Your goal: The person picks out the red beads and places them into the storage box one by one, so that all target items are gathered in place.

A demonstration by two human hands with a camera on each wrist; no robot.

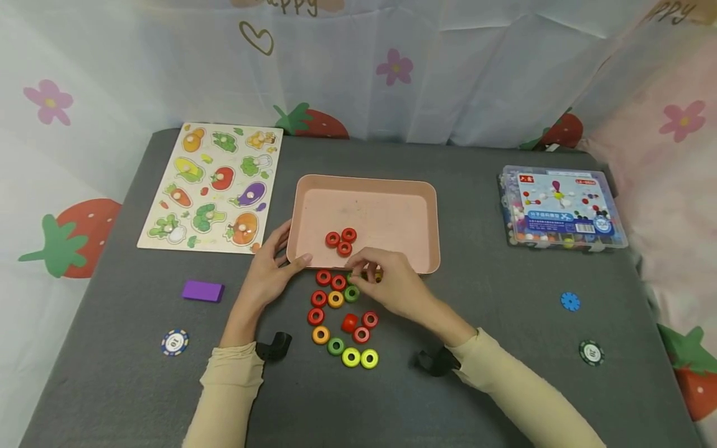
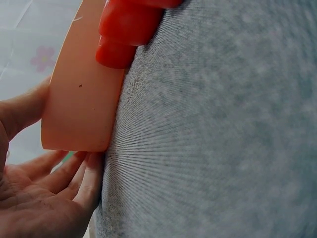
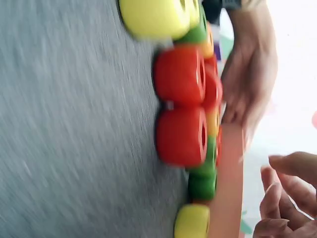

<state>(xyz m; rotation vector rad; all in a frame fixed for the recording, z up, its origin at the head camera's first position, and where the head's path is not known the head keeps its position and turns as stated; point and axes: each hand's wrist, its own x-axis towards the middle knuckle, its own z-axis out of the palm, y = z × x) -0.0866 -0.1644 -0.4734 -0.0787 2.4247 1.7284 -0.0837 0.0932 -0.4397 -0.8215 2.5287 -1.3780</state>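
A pink tray (image 1: 426, 205) stands mid-table on the grey mat with three red rings (image 1: 340, 241) inside. My left hand (image 1: 274, 267) grips its near-left corner, thumb on the rim; in the left wrist view its fingers (image 2: 74, 178) lie against the tray wall (image 2: 79, 99). Several red, orange, green and yellow rings (image 1: 342, 317) lie loose in front of the tray. My right hand (image 1: 366, 269) hovers over the rings nearest the tray edge with bent fingers. In the right wrist view those fingers (image 3: 287, 198) hold nothing beside the red rings (image 3: 181, 104).
A vegetable peg puzzle (image 1: 215, 186) lies at the back left and a clear plastic kit box (image 1: 560, 208) at the right. A purple block (image 1: 203, 290), a blue-white chip (image 1: 175, 342), a blue gear (image 1: 570, 302) and a dark chip (image 1: 591, 353) lie scattered. Printed curtains enclose the table.
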